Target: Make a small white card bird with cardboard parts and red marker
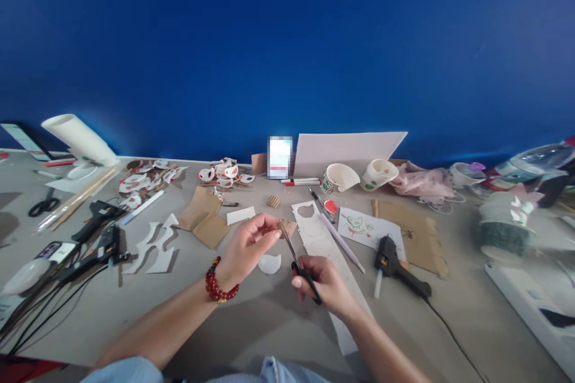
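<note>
My left hand (242,246), with a red bead bracelet at its wrist, pinches a small piece of brown cardboard (290,227). My right hand (327,285) grips black-handled scissors (311,285), whose blades point up and away, at the cardboard beside my left fingertips. Whether the blades are closed on it is hard to make out. On the table just below lies a white bird-shaped paper cutout (269,264). A long strip of white paper (317,238) with a cut-out gap runs past my right hand and partly under it.
Glue guns lie at left (101,248) and right (399,269), with cords. Bird cutouts (227,172) are grouped at the back. A lit phone (279,158) stands by the blue wall, with paper cups (340,178) to its right. Folded brown cardboard (204,215) lies left of my hands.
</note>
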A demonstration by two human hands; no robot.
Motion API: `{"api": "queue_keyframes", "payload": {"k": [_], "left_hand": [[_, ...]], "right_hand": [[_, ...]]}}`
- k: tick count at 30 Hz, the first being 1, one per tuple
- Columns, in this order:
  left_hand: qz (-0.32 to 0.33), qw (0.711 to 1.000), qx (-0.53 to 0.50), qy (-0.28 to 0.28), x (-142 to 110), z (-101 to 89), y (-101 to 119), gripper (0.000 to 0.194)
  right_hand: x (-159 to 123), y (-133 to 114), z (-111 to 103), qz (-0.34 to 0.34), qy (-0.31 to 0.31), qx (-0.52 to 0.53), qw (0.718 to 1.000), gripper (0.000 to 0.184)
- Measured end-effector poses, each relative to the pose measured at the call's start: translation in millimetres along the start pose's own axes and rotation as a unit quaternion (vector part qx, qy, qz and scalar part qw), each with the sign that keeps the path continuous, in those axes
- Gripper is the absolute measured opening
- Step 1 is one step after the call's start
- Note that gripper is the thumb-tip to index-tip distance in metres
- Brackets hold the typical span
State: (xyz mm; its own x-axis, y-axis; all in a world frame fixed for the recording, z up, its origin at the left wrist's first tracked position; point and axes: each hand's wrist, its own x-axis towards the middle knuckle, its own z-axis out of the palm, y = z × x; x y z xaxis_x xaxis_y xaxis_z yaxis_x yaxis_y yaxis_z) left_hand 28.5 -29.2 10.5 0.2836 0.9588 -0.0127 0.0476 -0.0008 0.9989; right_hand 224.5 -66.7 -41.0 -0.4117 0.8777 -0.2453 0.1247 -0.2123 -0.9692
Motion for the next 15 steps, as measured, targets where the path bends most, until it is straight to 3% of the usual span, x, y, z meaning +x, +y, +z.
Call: {"api": "queue_keyframes", "payload": {"k": [15], "left_hand": [[-0.005,1.0,-0.001,-0.01,-1.1,7.3,0.1,0.009]], "right_hand": [[-0.2,3.8,0.0,-0.002,0.008,0.015,1.0,0.059]]}}
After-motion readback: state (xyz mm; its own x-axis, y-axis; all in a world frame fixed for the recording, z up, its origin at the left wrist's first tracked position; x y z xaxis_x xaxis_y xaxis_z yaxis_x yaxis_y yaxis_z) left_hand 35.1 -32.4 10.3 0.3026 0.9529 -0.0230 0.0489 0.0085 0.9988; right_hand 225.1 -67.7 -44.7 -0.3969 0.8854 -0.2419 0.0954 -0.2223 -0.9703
